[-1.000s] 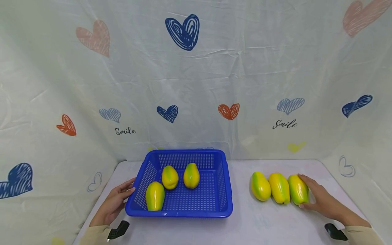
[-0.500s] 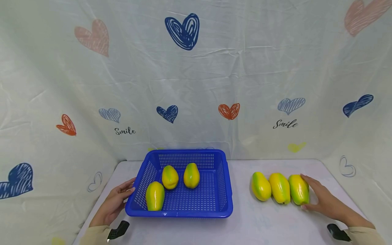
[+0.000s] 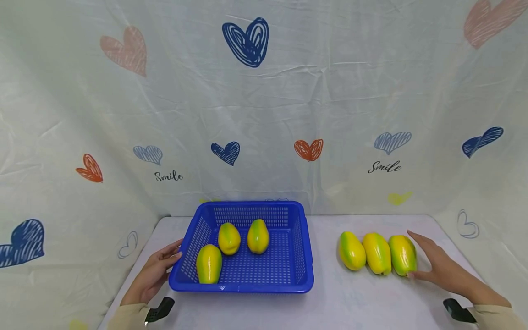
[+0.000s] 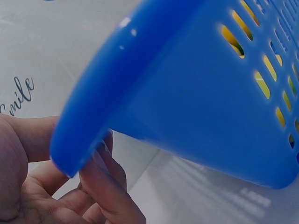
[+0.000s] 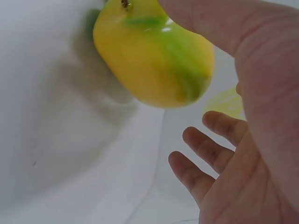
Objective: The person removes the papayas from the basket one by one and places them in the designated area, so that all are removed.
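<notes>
A blue plastic basket [image 3: 272,288] sits on the table, with three yellow-green papayas inside, one of them a papaya [image 3: 209,264] at the front left. My left hand [image 3: 151,274] holds the basket's left rim, which lies between thumb and fingers in the left wrist view. To the right, three more papayas lie in a row on the table: the left papaya [image 3: 352,251], the middle papaya [image 3: 376,253] and the right papaya [image 3: 402,255]. Beside the right one, my right hand [image 3: 445,271] is spread, thumb tip at its lower end and fingers apart from its side.
The white table [image 3: 334,302] ends at the back against a hanging cloth [image 3: 264,110] printed with hearts and the word Smile. The cloth also rises on both sides. Both wrists carry black straps with a device.
My right hand has loosened from the right papaya and drawn back to the right, fingers spreading wider. The papayas, the basket and my left hand stay where they were.
</notes>
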Demonstrator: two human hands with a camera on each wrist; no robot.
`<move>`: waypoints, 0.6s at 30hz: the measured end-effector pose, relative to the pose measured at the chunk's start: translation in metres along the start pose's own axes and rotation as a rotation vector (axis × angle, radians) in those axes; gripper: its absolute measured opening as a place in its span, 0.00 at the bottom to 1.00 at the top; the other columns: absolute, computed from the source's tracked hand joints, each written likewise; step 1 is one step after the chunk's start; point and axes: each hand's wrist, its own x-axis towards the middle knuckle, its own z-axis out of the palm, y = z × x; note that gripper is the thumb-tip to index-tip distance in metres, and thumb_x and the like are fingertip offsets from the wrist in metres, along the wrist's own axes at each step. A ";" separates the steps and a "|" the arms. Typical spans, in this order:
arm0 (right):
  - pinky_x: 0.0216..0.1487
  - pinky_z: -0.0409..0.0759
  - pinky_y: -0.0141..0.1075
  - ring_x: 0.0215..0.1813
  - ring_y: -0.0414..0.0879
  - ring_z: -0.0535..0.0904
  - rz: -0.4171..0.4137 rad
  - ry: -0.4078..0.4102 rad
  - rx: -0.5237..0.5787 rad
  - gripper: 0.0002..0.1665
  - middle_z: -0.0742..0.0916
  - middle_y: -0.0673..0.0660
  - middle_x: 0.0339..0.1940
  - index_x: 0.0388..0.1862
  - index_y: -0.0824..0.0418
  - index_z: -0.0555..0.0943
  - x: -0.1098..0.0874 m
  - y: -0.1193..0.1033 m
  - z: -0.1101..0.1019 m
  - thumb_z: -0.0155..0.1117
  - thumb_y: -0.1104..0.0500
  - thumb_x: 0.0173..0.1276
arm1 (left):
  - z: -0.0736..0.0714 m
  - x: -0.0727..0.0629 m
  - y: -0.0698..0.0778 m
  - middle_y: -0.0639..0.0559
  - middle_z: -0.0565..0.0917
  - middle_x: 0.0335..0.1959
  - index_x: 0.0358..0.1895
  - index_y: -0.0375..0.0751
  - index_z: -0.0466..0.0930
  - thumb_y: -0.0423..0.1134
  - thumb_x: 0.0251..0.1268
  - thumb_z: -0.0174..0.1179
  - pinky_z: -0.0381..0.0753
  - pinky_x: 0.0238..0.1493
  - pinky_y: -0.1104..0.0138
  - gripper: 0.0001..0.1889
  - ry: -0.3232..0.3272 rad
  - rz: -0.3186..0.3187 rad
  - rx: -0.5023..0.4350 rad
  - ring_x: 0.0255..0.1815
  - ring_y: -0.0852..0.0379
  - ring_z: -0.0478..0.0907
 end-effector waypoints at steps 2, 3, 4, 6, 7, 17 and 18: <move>0.61 0.63 0.80 0.70 0.81 0.61 -0.021 0.020 0.000 0.71 0.65 0.83 0.74 0.83 0.74 0.52 0.000 -0.002 0.000 0.88 0.61 0.48 | 0.000 0.001 0.000 0.28 0.60 0.81 0.85 0.35 0.52 0.38 0.87 0.49 0.83 0.52 0.65 0.32 -0.005 0.001 -0.002 0.52 0.58 0.81; 0.61 0.63 0.80 0.70 0.81 0.61 -0.030 0.028 0.000 0.72 0.65 0.83 0.74 0.83 0.74 0.52 0.000 -0.004 0.000 0.88 0.61 0.48 | 0.000 0.001 0.000 0.28 0.59 0.81 0.85 0.35 0.52 0.38 0.87 0.49 0.83 0.52 0.65 0.32 -0.008 0.002 -0.001 0.52 0.59 0.81; 0.60 0.64 0.80 0.69 0.81 0.61 -0.041 0.036 0.000 0.71 0.66 0.83 0.73 0.83 0.74 0.53 0.000 -0.006 -0.001 0.88 0.62 0.47 | 0.000 0.001 0.000 0.28 0.59 0.81 0.85 0.35 0.52 0.38 0.87 0.49 0.83 0.52 0.65 0.32 -0.009 0.003 -0.001 0.52 0.59 0.81; 0.60 0.64 0.80 0.69 0.80 0.62 -0.053 0.044 -0.002 0.71 0.66 0.82 0.73 0.83 0.73 0.53 0.000 -0.010 -0.001 0.88 0.62 0.48 | 0.000 0.001 0.000 0.28 0.59 0.81 0.85 0.36 0.52 0.38 0.87 0.49 0.83 0.53 0.65 0.32 -0.009 0.003 -0.001 0.52 0.59 0.81; 0.60 0.64 0.80 0.70 0.80 0.62 -0.052 0.043 -0.007 0.71 0.66 0.82 0.74 0.83 0.73 0.53 0.001 -0.013 -0.002 0.88 0.61 0.48 | 0.000 0.001 0.000 0.28 0.58 0.81 0.85 0.36 0.52 0.38 0.87 0.49 0.83 0.53 0.65 0.32 -0.009 0.002 -0.001 0.52 0.59 0.81; 0.62 0.66 0.78 0.71 0.79 0.63 -0.026 -0.004 -0.067 0.66 0.65 0.79 0.76 0.83 0.69 0.56 0.007 -0.055 -0.009 0.87 0.55 0.54 | 0.000 -0.002 0.002 0.28 0.57 0.82 0.85 0.36 0.52 0.39 0.86 0.51 0.84 0.55 0.64 0.33 -0.001 -0.010 0.011 0.53 0.60 0.81; 0.62 0.67 0.78 0.71 0.79 0.63 -0.032 -0.002 -0.071 0.66 0.66 0.79 0.76 0.83 0.69 0.57 0.007 -0.059 -0.009 0.87 0.55 0.54 | 0.000 -0.001 0.001 0.28 0.58 0.82 0.85 0.36 0.52 0.39 0.86 0.51 0.84 0.55 0.65 0.32 0.002 -0.014 0.011 0.53 0.60 0.81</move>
